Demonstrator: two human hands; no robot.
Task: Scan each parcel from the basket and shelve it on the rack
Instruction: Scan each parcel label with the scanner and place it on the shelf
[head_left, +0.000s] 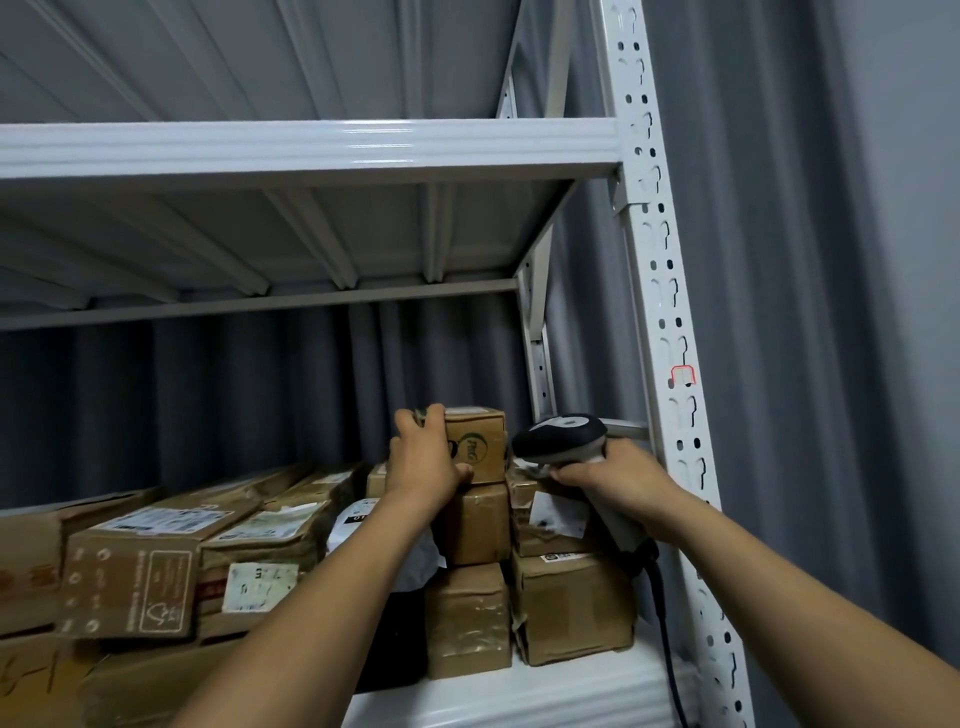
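Observation:
My left hand (423, 457) grips a small brown cardboard parcel (478, 441) with a green round logo, which sits on top of a stack of two small boxes (475, 525) on the white rack (654, 270) shelf. To its right, my right hand (618, 480) holds the handle of a black and grey barcode scanner (563, 436), whose head points left toward the parcel. The scanner's black cable (667, 639) hangs down by the rack's right post. The basket is out of view.
Several long and small cardboard parcels (156, 561) fill the shelf to the left, with a black bag (358, 525) among them. Two larger boxes (571, 603) stand under the scanner. A bare strip of white shelf (519, 696) shows at the front. Grey curtain hangs behind and to the right.

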